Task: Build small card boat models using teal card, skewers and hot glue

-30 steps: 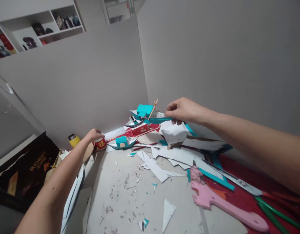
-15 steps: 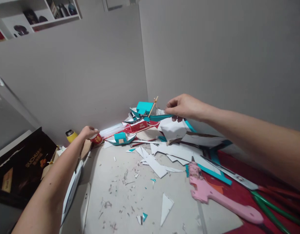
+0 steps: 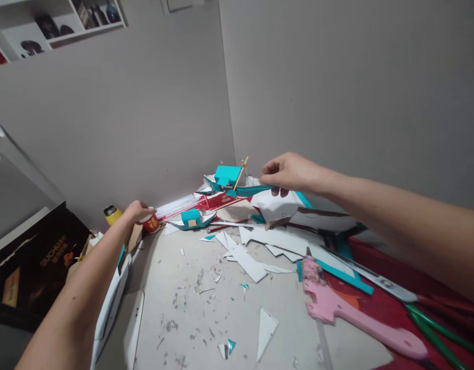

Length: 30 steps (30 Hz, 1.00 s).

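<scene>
My right hand (image 3: 285,172) pinches the near end of a teal model boat (image 3: 256,190) with a boxy teal cabin (image 3: 228,175) and thin wooden sticks. The boat is at the back corner, above red and white pieces. At the left, my left hand (image 3: 139,211) is closed on the rim of a red paper cup (image 3: 151,223) with gold lettering. Between the hands, a smaller teal and white model boat (image 3: 190,220) rests on the table.
White paper offcuts (image 3: 244,261) and small scraps lie across the table (image 3: 171,293). A pink glue gun (image 3: 337,311) and scissors (image 3: 387,282) with red and green handles lie at the right. A yellow bottle (image 3: 112,216) and a dark box (image 3: 40,262) stand at the left.
The boat in my right hand has dropped slightly. My left hand stays at the cup, which shows a little more of its side. The view has shifted slightly.
</scene>
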### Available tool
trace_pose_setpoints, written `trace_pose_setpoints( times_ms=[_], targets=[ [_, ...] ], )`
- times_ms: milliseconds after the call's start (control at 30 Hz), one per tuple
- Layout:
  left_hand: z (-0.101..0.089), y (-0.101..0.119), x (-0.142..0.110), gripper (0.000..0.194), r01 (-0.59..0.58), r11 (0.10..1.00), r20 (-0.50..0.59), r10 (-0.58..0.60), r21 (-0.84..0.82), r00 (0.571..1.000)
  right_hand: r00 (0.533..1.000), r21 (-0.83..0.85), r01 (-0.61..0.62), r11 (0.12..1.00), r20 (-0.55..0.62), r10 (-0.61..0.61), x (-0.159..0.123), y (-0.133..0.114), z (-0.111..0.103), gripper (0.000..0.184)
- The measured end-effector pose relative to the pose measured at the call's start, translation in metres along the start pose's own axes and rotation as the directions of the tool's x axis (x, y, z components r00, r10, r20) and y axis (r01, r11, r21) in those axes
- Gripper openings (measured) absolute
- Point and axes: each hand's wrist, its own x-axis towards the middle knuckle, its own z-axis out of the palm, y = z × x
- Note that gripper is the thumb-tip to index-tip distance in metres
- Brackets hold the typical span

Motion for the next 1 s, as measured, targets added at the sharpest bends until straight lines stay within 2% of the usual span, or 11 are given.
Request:
trace_pose_setpoints(
  times_ms=[300, 700, 1000],
  targets=[
    [0.012, -0.004, 0.021, 0.041, -0.012, 1.000, -0.170, 0.014, 0.014, 0.985, 0.999, 0.006, 0.052, 0.999, -0.006, -0.052, 0.006, 0.006, 0.000, 0.021],
    [0.006, -0.014, 0.019, 0.034, -0.069, 0.995, -0.078, 0.075, 0.078, 0.994, 0.999, 0.035, 0.052, 0.998, 0.013, -0.052, 0.001, 0.004, -0.002, 0.018],
    [0.010, -0.021, 0.019, 0.039, -0.144, 0.976, -0.173, 0.172, 0.162, 0.970, 0.999, 0.026, 0.040, 0.999, 0.008, -0.040, 0.001, 0.001, -0.002, 0.019]
  ],
)
